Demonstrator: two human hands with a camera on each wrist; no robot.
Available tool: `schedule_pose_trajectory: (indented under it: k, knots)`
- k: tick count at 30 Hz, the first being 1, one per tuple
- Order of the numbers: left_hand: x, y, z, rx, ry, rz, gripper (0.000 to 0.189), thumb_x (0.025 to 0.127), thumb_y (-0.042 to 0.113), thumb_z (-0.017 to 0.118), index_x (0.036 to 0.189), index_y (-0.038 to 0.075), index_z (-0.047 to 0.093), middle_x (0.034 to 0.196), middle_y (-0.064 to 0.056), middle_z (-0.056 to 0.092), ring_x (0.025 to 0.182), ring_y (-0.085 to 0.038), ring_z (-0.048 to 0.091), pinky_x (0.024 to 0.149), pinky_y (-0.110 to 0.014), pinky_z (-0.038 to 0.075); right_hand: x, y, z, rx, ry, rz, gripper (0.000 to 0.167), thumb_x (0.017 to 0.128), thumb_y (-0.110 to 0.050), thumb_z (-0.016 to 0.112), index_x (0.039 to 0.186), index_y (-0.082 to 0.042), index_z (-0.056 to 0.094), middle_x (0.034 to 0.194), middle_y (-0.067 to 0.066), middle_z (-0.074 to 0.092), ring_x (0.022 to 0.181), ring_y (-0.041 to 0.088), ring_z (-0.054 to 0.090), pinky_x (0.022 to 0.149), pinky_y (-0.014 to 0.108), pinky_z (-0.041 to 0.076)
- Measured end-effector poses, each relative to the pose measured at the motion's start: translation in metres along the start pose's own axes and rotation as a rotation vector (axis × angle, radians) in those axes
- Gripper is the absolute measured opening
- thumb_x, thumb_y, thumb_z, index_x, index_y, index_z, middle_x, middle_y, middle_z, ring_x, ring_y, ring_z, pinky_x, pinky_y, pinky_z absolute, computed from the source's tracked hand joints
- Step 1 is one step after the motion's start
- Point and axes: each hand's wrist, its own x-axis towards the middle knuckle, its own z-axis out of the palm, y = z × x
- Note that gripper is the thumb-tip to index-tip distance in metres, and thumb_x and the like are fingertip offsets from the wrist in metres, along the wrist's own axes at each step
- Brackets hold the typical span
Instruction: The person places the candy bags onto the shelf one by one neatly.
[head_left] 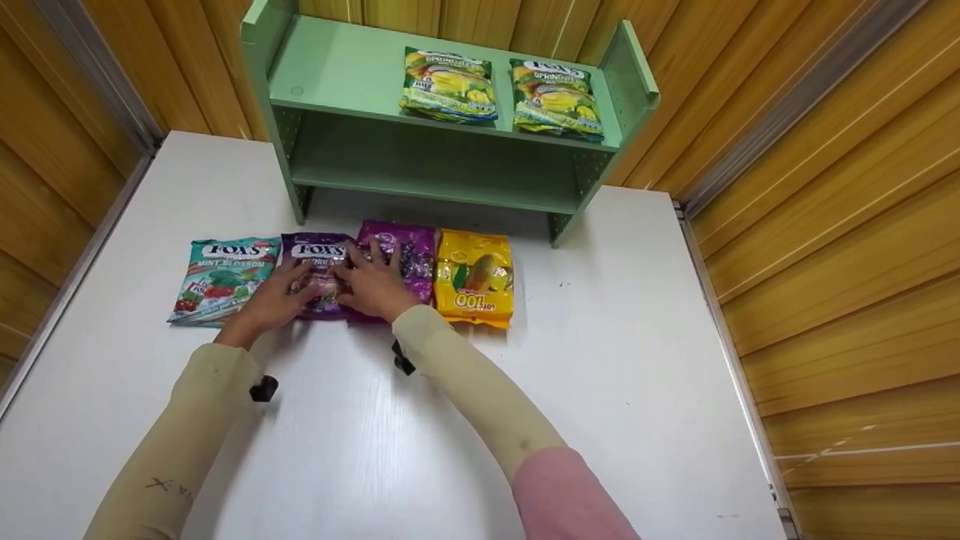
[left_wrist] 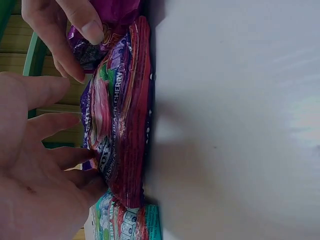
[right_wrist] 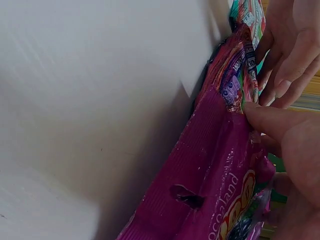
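In a row on the white table lie four bags of candy. My left hand (head_left: 276, 301), fingers spread, rests at the left part of the dark purple Fox's berries candy bag (head_left: 321, 255); in the left wrist view its fingertips touch that bag's left side. My right hand (head_left: 375, 286) lies with spread fingers over the magenta candy bag (head_left: 416, 234), its thumb reaching the dark purple bag's right edge. At the left end is the teal Fox's mint candy bag (head_left: 214, 281), close beside my left hand. The yellow candy bag (head_left: 474, 277) stands at the right end, next to the magenta one.
Behind the row stands a green two-tier shelf (head_left: 442, 176). Two green-and-yellow Fox's candy bags, a left one (head_left: 450, 86) and a right one (head_left: 556, 99), lie on its top tier. Wooden slat walls (head_left: 847, 300) surround the white table (head_left: 637, 375).
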Motion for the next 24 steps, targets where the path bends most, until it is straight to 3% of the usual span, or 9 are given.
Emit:
schedule_pose_trajectory:
  k: [13,24]
  knots:
    - [-0.0001,-0.0021,0.0056,0.023,-0.032,0.032,0.070,0.101,0.050,0.039,0.155,0.012,0.017,0.162,-0.020,-0.009,0.147,-0.045,-0.012,0.112,-0.072,0.005,0.0024,0.0008,-0.0020,0.053,-0.119,0.055,0.054,0.098,-0.055,0.042,0.149,-0.045,0.027,0.164,-0.011,-0.005,0.150,0.038,-0.006,0.116,0.069,0.009]
    - [-0.0013,-0.0066,0.0105,0.059,-0.067,0.026,0.068,0.100,0.043,0.045,0.156,0.021,0.014,0.164,-0.012,-0.005,0.146,-0.044,-0.016,0.110,-0.075,0.006,-0.0013,-0.0008,-0.0016,0.077,-0.115,0.059,0.054,0.098,-0.055,0.042,0.149,-0.044,0.028,0.164,-0.011,-0.005,0.150,0.038,-0.006,0.114,0.070,0.009]
